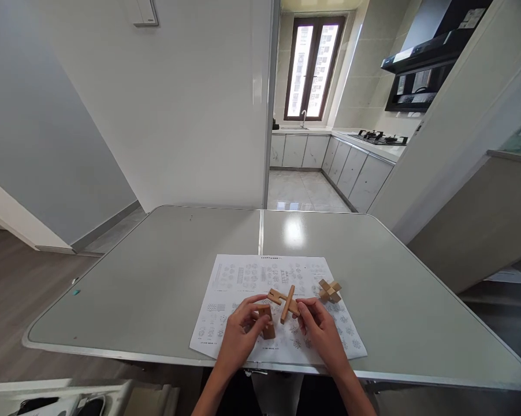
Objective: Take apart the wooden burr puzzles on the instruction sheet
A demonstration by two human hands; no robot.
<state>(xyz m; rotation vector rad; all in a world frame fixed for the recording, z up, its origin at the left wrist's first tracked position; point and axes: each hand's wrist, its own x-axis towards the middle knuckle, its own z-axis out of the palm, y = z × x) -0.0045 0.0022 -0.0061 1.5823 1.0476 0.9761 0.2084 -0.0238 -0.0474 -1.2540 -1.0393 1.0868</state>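
Note:
Over a printed instruction sheet (pixel 243 283) on a grey table (pixel 156 277), my two hands work with wooden puzzle pieces. My left hand (pixel 239 332) is closed around a short wooden block (pixel 267 323). My right hand (pixel 319 329) pinches a crossed pair of wooden bars (pixel 285 300), one bar notched and lying across the other. A small assembled wooden burr puzzle (pixel 330 290) rests on the sheet just right of my hands, untouched.
The table has a seam (pixel 261 231) down its middle and a rounded near edge. A small teal speck (pixel 75 292) lies near the left edge. Beyond the table, a doorway opens to a kitchen with counters (pixel 356 167) and a window (pixel 312 69).

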